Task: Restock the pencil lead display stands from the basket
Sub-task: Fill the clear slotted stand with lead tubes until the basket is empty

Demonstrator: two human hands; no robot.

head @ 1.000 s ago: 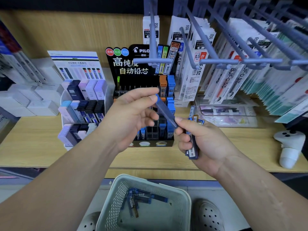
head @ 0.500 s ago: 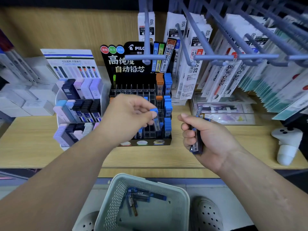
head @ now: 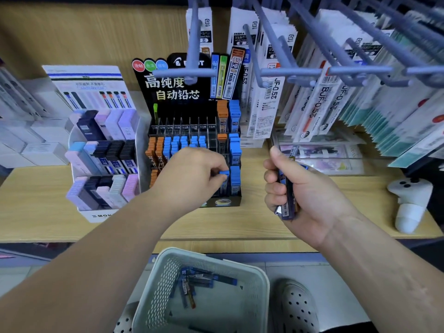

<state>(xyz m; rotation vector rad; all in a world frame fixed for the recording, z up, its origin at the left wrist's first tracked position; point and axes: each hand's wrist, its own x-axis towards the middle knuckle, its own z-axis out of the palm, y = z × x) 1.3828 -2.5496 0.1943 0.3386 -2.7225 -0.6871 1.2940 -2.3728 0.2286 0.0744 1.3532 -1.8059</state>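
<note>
A black tiered lead display stand (head: 182, 92) with blue and orange lead tubes stands on the wooden shelf. My left hand (head: 192, 174) pinches the blue cap of a lead tube (head: 224, 173) that sits upright in a front-row slot of the stand. To the right of the stand, my right hand (head: 300, 188) is closed around a bundle of dark blue lead tubes (head: 284, 198), held upright. A pale mesh basket (head: 254, 280) below the shelf edge holds several more lead tubes (head: 199, 282).
A white stand of pastel and dark lead cases (head: 103, 162) sits left of the black one. Grey pegboard hooks (head: 276, 56) with hanging refill packs jut out overhead at right. A white controller (head: 408, 200) rests on the shelf (head: 36, 207) at far right. Perforated shoes (head: 295, 308) flank the basket.
My left hand took one tube from my right hand's bundle, carried it down to the stand and set it upright in a front slot. My right hand stayed beside the stand.
</note>
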